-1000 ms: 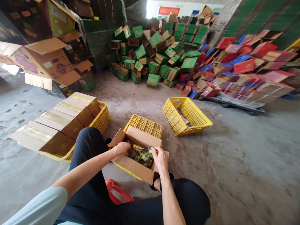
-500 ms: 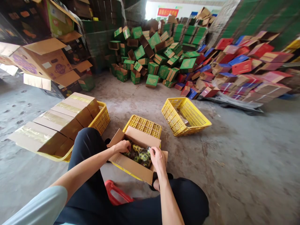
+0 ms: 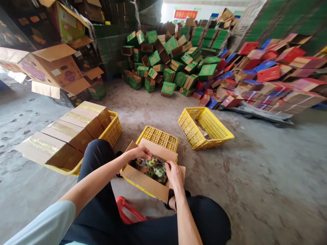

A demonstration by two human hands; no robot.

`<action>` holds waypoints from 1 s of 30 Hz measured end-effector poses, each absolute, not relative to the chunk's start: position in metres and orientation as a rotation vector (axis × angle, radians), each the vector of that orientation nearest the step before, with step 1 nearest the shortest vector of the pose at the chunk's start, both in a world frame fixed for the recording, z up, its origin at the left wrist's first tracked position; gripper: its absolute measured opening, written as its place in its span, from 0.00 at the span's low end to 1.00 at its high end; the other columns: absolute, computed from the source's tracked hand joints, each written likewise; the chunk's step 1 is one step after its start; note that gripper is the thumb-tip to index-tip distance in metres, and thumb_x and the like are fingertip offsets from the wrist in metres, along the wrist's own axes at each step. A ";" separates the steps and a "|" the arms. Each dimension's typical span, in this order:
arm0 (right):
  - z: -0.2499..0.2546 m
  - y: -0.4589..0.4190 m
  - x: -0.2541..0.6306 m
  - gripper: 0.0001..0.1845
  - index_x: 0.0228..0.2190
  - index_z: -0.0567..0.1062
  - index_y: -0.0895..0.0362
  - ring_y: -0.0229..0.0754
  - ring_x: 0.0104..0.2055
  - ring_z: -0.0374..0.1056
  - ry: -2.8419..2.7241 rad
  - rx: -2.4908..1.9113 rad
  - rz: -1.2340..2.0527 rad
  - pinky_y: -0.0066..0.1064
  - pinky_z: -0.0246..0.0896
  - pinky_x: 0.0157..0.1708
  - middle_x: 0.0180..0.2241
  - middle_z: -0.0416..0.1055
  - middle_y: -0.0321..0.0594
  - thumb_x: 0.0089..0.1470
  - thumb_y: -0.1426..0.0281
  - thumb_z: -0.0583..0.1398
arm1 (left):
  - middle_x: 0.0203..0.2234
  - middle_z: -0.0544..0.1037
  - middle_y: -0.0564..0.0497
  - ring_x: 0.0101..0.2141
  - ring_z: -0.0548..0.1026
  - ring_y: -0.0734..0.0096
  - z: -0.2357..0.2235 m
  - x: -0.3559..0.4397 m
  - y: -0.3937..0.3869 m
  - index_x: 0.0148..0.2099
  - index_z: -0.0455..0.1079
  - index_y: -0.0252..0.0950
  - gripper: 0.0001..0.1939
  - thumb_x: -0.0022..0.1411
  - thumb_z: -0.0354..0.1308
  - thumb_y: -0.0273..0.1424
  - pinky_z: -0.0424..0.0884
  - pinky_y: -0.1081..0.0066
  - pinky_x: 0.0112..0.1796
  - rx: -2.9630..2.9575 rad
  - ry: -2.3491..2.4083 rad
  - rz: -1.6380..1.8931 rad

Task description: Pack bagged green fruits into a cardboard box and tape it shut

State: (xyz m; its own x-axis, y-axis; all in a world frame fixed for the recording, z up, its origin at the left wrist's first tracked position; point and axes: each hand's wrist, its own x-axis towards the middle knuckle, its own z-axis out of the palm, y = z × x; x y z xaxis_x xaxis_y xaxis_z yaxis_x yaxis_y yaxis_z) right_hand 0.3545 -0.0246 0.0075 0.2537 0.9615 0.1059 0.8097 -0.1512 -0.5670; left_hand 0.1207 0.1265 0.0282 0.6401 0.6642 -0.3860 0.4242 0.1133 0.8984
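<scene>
Between my knees an open cardboard box (image 3: 145, 183) rests on an upturned yellow crate (image 3: 158, 136), its flaps spread. Inside lie green-and-black spotted items (image 3: 159, 170) in clear plastic film (image 3: 153, 161); what they are I cannot make out. My left hand (image 3: 141, 153) is over the box's far left part, its fingers pinched at the edge of the film. At the right end, my right hand (image 3: 175, 173) has thumb and forefinger pinched together against the film. The fingertips of both hands are partly hidden.
To the left, taped cardboard boxes (image 3: 68, 127) fill a long yellow crate (image 3: 112, 131). Another yellow crate (image 3: 204, 131) stands ahead to the right, with some scraps inside. Green boxes (image 3: 168, 88) and red and blue boxes (image 3: 268, 73) lie heaped behind. A red plastic stool (image 3: 129, 211) shows below me.
My left hand has moved up and to the right from inside the box's left end, shifting the plastic film with it. My right hand has stayed nearly in place.
</scene>
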 end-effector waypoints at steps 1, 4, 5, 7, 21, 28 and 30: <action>0.008 -0.025 0.354 0.17 0.43 0.80 0.56 0.53 0.48 0.76 -1.599 -2.004 0.392 0.41 0.66 0.52 0.45 0.80 0.51 0.65 0.63 0.54 | 0.25 0.81 0.48 0.26 0.75 0.67 0.024 0.121 0.123 0.37 0.82 0.31 0.17 0.49 0.73 0.39 0.72 0.68 0.31 1.549 0.965 0.220; 0.009 -0.026 0.352 0.16 0.43 0.80 0.55 0.52 0.49 0.76 -1.583 -1.965 0.434 0.41 0.66 0.54 0.45 0.81 0.50 0.64 0.63 0.55 | 0.33 0.83 0.45 0.38 0.80 0.57 0.012 0.121 0.110 0.41 0.82 0.33 0.16 0.54 0.69 0.39 0.74 0.64 0.43 1.680 1.032 0.238; 0.010 -0.025 0.350 0.16 0.43 0.80 0.55 0.52 0.50 0.75 -1.580 -1.946 0.454 0.41 0.66 0.55 0.46 0.81 0.50 0.63 0.63 0.56 | 0.38 0.84 0.45 0.44 0.79 0.54 0.008 0.120 0.106 0.42 0.82 0.35 0.17 0.54 0.69 0.40 0.73 0.63 0.48 1.729 1.051 0.239; 0.011 -0.024 0.347 0.15 0.44 0.80 0.54 0.51 0.51 0.75 -1.573 -1.904 0.502 0.41 0.66 0.57 0.47 0.81 0.48 0.63 0.64 0.56 | 0.46 0.83 0.44 0.55 0.75 0.47 0.001 0.119 0.096 0.44 0.82 0.38 0.20 0.49 0.73 0.39 0.66 0.59 0.59 1.824 1.074 0.214; 0.020 -0.028 0.337 0.31 0.55 0.79 0.50 0.50 0.54 0.77 -1.245 -1.854 0.955 0.40 0.73 0.50 0.53 0.80 0.48 0.68 0.47 0.48 | 0.59 0.75 0.40 0.64 0.66 0.49 -0.012 0.132 0.070 0.62 0.72 0.38 0.28 0.59 0.60 0.25 0.62 0.58 0.64 2.071 1.140 0.254; 0.024 -0.026 0.336 0.47 0.56 0.79 0.54 0.52 0.61 0.71 -1.080 -1.814 1.116 0.41 0.72 0.51 0.59 0.75 0.54 0.66 0.38 0.37 | 0.59 0.76 0.40 0.59 0.74 0.51 -0.009 0.142 0.064 0.66 0.69 0.38 0.26 0.69 0.56 0.40 0.68 0.64 0.59 1.995 1.063 0.309; 0.023 -0.026 0.339 0.47 0.56 0.79 0.55 0.52 0.63 0.70 -1.101 -1.856 1.108 0.41 0.73 0.50 0.60 0.74 0.54 0.67 0.41 0.35 | 0.59 0.76 0.41 0.58 0.75 0.49 -0.010 0.137 0.058 0.64 0.71 0.40 0.31 0.60 0.66 0.40 0.68 0.64 0.59 2.021 1.033 0.261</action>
